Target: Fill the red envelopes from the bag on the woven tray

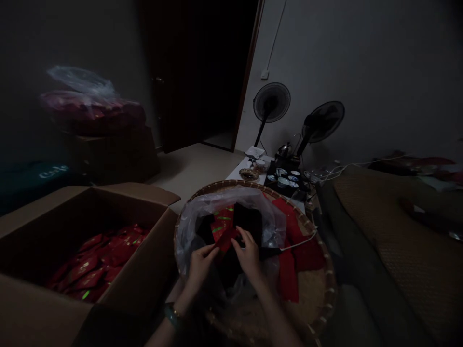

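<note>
At the lower centre of the frame we see the left hand [200,264], a green bangle [172,315] on its wrist, and the right hand [249,254], both meeting over a round woven basket [318,308]. Between them they pinch a small red packet [224,241]; each grip is closed on one of its ends, the left at the lower-left end, the right at the upper-right. The packet's long axis runs on a slant, rising from lower left toward upper right.

The packet sits above a clear plastic bag [197,217] that lies open in the basket and holds more red packets and something dark. Flat red sheets [294,250] lie on the basket's right side, and a white cable [302,241] crosses them.

At lower left an open cardboard box [32,308] holds a heap of red packets [96,265].

Farther back, centre right, a low table [240,168] carries teacups [285,178] and a kettle [285,149]. Behind it stand two fans [271,102]. At upper left a filled plastic bag [87,101] rests on another box [112,154].
</note>
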Demonstrator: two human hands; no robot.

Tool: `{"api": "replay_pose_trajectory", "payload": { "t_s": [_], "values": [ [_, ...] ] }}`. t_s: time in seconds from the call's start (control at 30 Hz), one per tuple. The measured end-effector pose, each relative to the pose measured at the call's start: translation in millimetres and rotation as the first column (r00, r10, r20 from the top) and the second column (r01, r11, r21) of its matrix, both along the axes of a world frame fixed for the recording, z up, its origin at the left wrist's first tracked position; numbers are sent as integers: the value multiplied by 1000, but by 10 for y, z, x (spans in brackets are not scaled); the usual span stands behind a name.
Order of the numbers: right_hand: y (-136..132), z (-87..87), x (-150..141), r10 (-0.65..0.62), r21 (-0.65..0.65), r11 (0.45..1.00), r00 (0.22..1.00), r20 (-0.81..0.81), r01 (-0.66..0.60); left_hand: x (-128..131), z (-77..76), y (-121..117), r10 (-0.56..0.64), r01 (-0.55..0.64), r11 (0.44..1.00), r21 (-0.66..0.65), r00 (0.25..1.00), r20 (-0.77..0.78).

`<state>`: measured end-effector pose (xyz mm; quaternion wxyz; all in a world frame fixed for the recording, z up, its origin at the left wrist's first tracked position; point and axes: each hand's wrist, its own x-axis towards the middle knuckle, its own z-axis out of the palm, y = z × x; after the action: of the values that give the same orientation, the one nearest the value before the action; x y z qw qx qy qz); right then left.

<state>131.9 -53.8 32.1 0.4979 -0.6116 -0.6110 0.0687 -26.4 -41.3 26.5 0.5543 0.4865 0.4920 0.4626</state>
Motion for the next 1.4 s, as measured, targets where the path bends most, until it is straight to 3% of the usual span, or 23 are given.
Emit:
{"api": "replay_pose_trajectory", "payload": {
  "t_s": [0.13, 0.27, 0.43, 0.7, 0.97, 1.23, 1.4],
  "values": [
    [-54, -30, -56, 8, 54, 998, 999, 47, -10, 51, -48, -33, -19, 26, 996, -85, 996, 85],
    [-56, 52, -33, 8, 32, 999, 1000, 14, -8, 45, -89, -52, -62, 68, 995, -79, 995, 77],
    [-61, 124, -5, 106, 8, 994, 991, 79, -107, 39, -82, -71, -103, 111, 990, -83, 991, 89],
    [-108, 37, -48, 3, 141, 989, 962, 272, -43, 100, -69, -121, -117, 129, 987, -96, 985, 127],
    [-141, 16, 15, 8, 158, 986, 950, 311, -60, 106, -84, -148, -125, 136, 987, -90, 985, 118],
    [-151, 28, 14, -49, 197, 980, 966, 252, -2, 138, -52, -167, -143, 152, 984, -88, 984, 104],
    [-121, 62, 44, -44, 72, 997, 989, 143, 34, 123, -65, -157, -128, 129, 990, -60, 992, 23]
  ]
}}
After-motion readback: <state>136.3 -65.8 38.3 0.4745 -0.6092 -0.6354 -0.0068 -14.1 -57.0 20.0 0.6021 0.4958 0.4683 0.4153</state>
